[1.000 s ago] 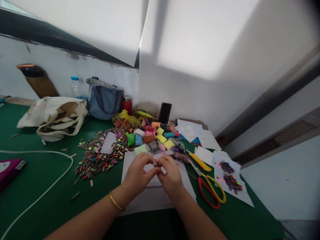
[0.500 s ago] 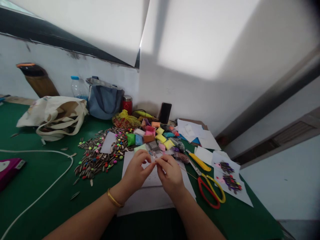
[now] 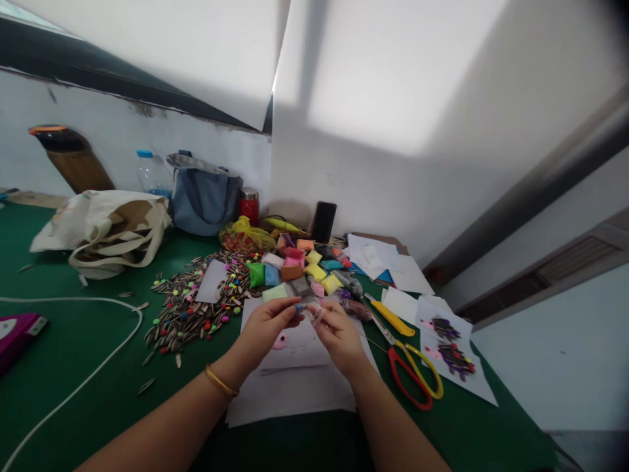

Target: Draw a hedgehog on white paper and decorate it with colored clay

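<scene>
My left hand [image 3: 265,331] and my right hand [image 3: 339,334] meet above a stack of white paper [image 3: 289,393]. The fingers of the left are pinched, with a small blue bit [image 3: 298,307] at their tips; it looks like soft clay, though much of it is hidden. In the right hand is a crumpled clear plastic packet [image 3: 314,313]. On the top sheet below, a pink clay shape [image 3: 280,342] with a dark dot lies beside faint drawn lines. Several coloured clay packets [image 3: 292,272] are heaped just beyond my fingers.
Striped sunflower seeds [image 3: 184,328] mixed with coloured balls spread at left. Scissors [image 3: 413,367] and a yellow box cutter [image 3: 393,318] lie right, near sheets with seed-covered figures [image 3: 455,360]. Bags, bottles and a phone [image 3: 324,221] stand behind; a white cable [image 3: 98,357] crosses the left.
My hands have drawn slightly apart and turned, showing the clear packet and blue bit between them. More of the paper and its pink shape now shows.
</scene>
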Tool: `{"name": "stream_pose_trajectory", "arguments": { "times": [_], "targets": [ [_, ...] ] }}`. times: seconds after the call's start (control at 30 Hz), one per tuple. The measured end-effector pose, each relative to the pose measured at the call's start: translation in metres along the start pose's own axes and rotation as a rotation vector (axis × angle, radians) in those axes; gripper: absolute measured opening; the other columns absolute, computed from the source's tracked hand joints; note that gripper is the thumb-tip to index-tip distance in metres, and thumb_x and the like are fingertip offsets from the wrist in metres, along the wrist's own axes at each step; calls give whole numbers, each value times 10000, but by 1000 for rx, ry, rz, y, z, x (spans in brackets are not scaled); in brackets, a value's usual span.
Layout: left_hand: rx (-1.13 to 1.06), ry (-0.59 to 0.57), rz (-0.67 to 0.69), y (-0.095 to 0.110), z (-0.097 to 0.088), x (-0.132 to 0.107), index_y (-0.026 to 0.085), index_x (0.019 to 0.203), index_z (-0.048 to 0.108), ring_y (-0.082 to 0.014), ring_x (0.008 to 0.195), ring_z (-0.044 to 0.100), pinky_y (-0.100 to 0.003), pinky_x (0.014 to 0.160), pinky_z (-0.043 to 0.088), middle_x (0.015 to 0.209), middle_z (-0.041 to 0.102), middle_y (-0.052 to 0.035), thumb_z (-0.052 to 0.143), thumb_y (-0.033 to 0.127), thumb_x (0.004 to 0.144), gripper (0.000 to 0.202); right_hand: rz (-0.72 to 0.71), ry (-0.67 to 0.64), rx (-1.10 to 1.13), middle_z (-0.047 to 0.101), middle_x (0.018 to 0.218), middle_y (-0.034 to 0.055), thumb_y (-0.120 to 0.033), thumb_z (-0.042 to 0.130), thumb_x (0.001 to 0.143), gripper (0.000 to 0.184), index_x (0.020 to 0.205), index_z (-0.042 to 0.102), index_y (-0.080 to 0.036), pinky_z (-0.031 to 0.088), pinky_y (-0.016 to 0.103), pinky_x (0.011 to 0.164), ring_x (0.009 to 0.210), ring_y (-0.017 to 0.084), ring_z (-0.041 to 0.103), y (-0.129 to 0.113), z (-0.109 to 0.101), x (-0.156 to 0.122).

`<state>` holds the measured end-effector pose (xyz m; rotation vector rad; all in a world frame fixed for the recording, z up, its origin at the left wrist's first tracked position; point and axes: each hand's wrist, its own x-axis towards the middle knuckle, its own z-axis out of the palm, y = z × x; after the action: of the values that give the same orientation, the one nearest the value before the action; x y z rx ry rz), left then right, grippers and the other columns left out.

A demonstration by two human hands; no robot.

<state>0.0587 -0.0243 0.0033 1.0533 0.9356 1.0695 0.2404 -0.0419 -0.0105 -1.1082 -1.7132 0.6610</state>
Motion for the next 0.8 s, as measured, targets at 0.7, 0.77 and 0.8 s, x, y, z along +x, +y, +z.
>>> {"name": "stream_pose_trajectory", "arguments": {
  "times": [0.7,0.77,0.8],
  "targets": [
    [164,58,63,-9,3,-3,170,778,622,-148,599,646,-228,508,487,649,668,4,752,364,694,248,223,-78,332,620,743,30,-448,675,818,283,722,734,-188,455,296,677,718,178,561,6,3,2],
    [203,27,53,-5,4,-5,177,822,661,-157,631,649,-215,476,468,707,701,-16,747,340,694,225,227,-35,287,623,730,32,-470,656,829,320,697,723,-186,453,297,672,706,179,558,5,1,2],
    [220,14,55,-3,5,-6,185,853,680,-162,648,652,-212,465,463,734,713,-21,746,327,693,224,227,-10,271,624,733,33,-474,650,832,330,692,719,-183,451,297,675,707,179,556,4,1,2]
  ]
}}
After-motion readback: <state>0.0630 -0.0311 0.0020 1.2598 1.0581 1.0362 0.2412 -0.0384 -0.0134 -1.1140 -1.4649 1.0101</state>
